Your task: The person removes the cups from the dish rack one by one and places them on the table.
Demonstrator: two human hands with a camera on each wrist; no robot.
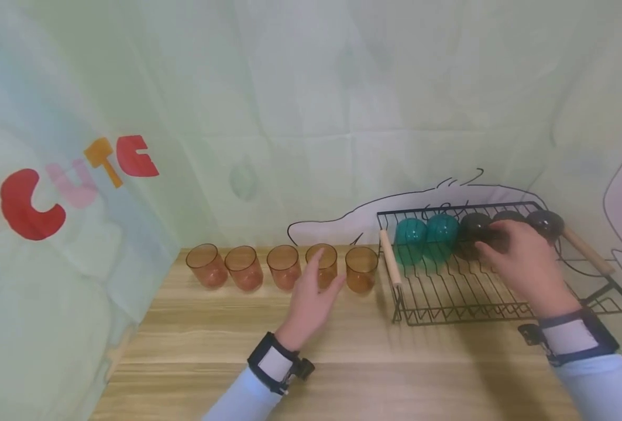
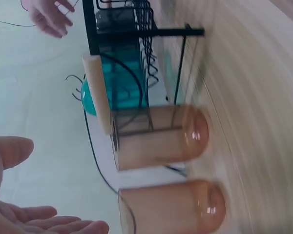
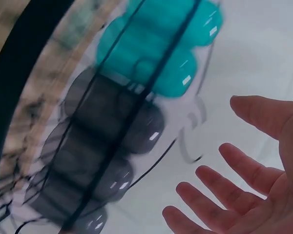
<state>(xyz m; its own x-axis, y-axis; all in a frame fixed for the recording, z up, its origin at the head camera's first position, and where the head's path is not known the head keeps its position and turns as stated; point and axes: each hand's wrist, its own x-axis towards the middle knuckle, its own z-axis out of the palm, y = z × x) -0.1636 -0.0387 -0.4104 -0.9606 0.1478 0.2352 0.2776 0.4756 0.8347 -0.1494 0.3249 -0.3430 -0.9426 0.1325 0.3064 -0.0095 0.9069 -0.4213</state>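
My left hand [image 1: 306, 307] is held over the table by a row of amber glass cups, thumb and fingers spread apart. In the head view it overlaps the second cup from the right [image 1: 332, 266]; the rightmost cup [image 1: 361, 272] stands just beyond the thumb. The left wrist view shows that hand [image 2: 24, 219] apart from the cup rims [image 2: 116, 146], with nothing in it. My right hand [image 1: 532, 266] hovers over a black wire rack [image 1: 463, 319], near upside-down dark grey cups [image 1: 473, 227]. Its fingers [image 3: 234, 187] are spread and hold nothing in the right wrist view.
Two teal cups [image 1: 441, 231] sit upside down in the rack's left part, beside the dark ones. The rack has wooden handles [image 1: 391, 257] at both ends. More amber cups [image 1: 205, 268] stand leftward along the back of the wooden table [image 1: 195, 362], against a printed cloth [image 1: 300, 117].
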